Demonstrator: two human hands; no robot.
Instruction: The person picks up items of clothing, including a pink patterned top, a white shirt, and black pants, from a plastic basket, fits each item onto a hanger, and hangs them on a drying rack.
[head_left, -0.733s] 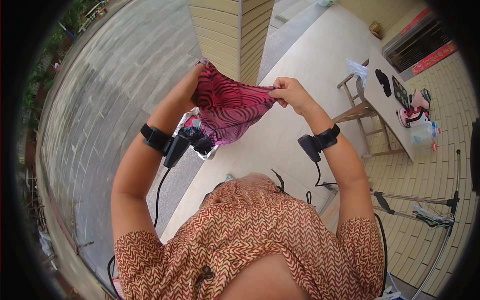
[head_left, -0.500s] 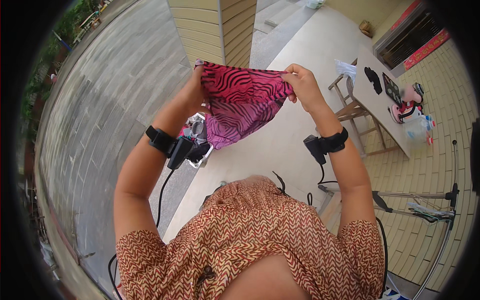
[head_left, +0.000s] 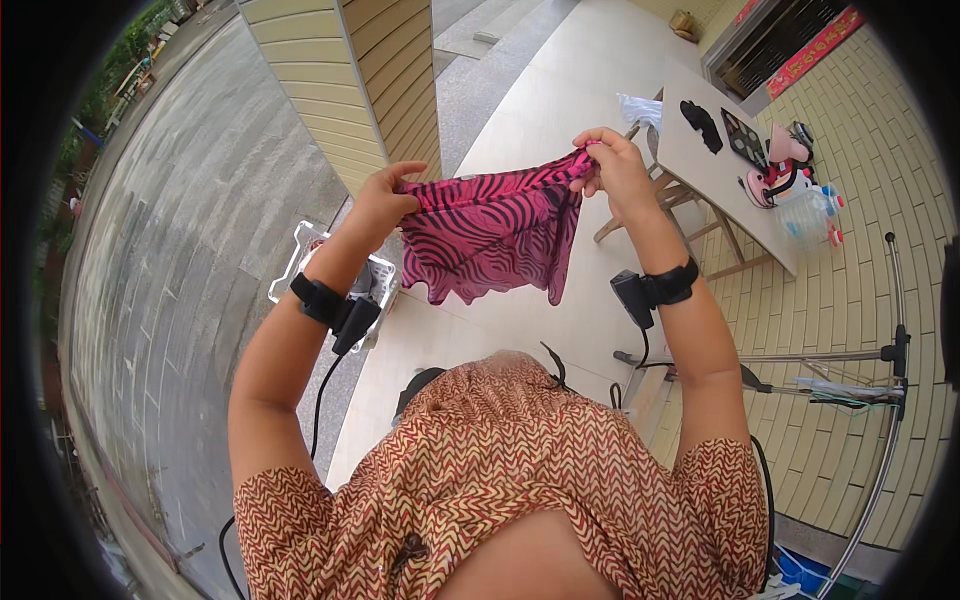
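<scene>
Between my hands, a thin pink garment [head_left: 485,235] with black zebra stripes is stretched by its upper edge, its lower part hanging loose with a wavy hem. Its exact kind cannot be told. My left hand [head_left: 385,205] pinches the upper left corner. At the upper right corner my right hand [head_left: 618,175] has its fingers closed on the edge. Below my left wrist stands a white plastic basket [head_left: 292,262] with clothes in it, partly hidden by my forearm. Both forearms wear black straps with small black devices.
On the right is a table [head_left: 700,165] with black cloth, a dark tray, a pink appliance [head_left: 765,185] and clear plastic bottles [head_left: 805,215] at its edge. A metal rack [head_left: 893,360] stands at the lower right. A tiled pillar [head_left: 365,80] rises ahead.
The garment has come down and swung so that it hangs straighter from its upper edge. Both hands still hold it; the left one has lowered. The view has shifted, showing more of the basket.
</scene>
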